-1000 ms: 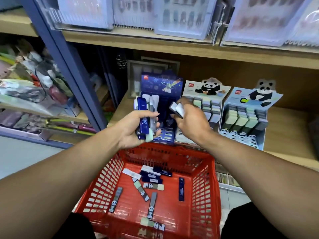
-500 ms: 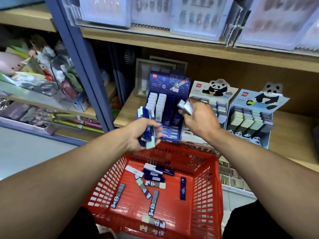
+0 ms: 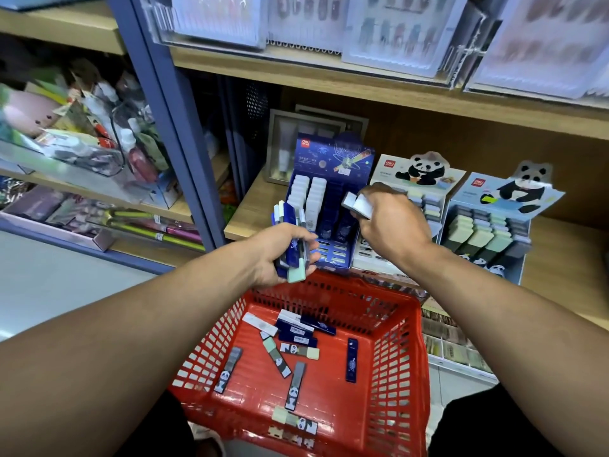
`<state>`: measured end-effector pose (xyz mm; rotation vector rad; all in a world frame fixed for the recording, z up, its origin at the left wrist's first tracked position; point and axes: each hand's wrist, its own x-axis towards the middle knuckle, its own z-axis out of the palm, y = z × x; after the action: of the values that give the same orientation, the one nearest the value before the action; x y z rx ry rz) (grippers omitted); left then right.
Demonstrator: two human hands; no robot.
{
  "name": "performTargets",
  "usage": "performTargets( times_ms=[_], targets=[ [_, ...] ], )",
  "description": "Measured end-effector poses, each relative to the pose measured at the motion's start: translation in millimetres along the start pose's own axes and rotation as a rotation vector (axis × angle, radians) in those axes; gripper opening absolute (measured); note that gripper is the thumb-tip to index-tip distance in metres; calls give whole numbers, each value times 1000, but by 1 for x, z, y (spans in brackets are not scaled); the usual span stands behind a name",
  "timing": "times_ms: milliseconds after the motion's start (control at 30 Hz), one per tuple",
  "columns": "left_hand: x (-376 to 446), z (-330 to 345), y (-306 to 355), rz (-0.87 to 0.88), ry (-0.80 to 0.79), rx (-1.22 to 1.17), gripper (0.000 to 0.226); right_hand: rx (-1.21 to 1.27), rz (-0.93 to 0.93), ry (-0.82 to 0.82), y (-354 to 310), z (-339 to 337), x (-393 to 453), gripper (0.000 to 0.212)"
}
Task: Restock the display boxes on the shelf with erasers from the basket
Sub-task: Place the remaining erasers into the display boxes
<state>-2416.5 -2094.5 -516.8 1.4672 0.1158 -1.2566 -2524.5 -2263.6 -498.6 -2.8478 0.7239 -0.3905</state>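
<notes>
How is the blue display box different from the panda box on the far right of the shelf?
The blue display box has a dark starry header; the far-right panda box has a pale blue one with a panda cutout. The blue box holds white erasers on its left, with dark ones beside them; the panda box holds green and grey ones. Both stand on the wooden shelf.

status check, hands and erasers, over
Left hand grips a bundle of erasers. Right hand pinches two erasers over the blue display box. More loose in the red basket. Nothing blocking.
</notes>
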Motion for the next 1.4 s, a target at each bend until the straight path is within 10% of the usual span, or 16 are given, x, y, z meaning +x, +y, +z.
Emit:
performTargets(
  times_ms=[600,900,1400],
  targets=[
    [-1,1,-3,3,5,17,12,-68,-46,-166,-4,-5,-1,12],
    [-13,19,-6,70,-46,-73,10,1106,299,-213,-13,-33,-21,30],
    [-26,47,-13,136,-105,-144,9,1156,586,-309,-1,-45,-33,48]
  ],
)
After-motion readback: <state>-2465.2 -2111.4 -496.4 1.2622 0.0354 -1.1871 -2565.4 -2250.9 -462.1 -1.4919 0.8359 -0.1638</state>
